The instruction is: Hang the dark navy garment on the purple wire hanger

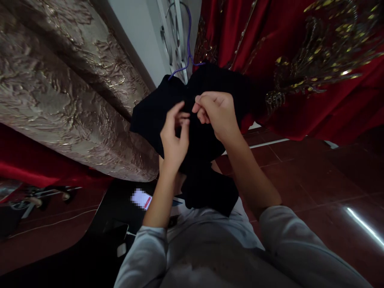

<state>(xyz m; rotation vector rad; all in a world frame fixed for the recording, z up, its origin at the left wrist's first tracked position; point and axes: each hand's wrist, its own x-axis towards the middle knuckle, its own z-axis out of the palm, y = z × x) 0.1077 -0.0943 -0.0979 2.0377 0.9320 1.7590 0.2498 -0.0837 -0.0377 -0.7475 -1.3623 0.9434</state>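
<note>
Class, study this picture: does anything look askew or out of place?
The black cloth garment sits crooked on its purple wire hanger, bunched between the left hand and right hand. Nothing looks spilled or damaged.

The garment (pixel 207 136) hangs in the middle, both hands on its front. Left of the garment hangs a curtain (pixel 60 92); right of it, a drape (pixel 300 60); behind it, a hanger (pixel 187 48).

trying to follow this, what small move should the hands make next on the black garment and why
Probably draw the black garment further along the purple hanger: both the left hand and right hand pinch the cloth near its top, and only the hanger's hook and one arm show.
</note>
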